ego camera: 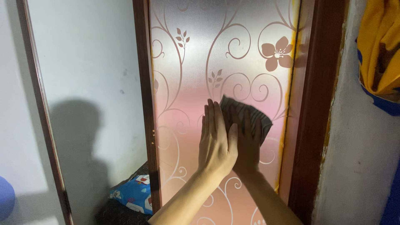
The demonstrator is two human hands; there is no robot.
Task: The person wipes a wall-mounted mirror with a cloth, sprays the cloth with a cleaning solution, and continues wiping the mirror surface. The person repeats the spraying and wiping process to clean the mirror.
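Taking the frosted glass panel [196, 75] with its swirling flower pattern as my landmark, I go from its left side across. Left of the panel is a pale wall [87, 62] carrying a shadow, and low down, just left of the panel's dark wooden frame [146, 83], a blue patterned cushion [135, 193] lies on something dark.

On the panel itself, a little below its middle, my left hand [216, 139] lies flat, fingers [212, 116] straight, together and released, gripping nothing; the palm simply presses toward the glass. Just to its right, and partly beneath it, my right hand [248, 143] is spread over a dark striped cloth [243, 114], fingers laid open on it and pinning it to the glass rather than clenching it. The cloth's upper corner sticks out above my fingertips.

To wipe well here, I judge I should keep the cloth flat under the whole right palm so it does not bunch, press evenly, and work in overlapping strokes toward the panel's right edge, where a yellowish strip [291, 83] runs beside the reddish-brown frame [316, 104]. The left hand should add steady pressure without dragging bare skin across the glass, which could leave smears.

Right of the panel's frame is a rough whitish wall [358, 158], with yellow and blue fabric [381, 50] hanging near its top.
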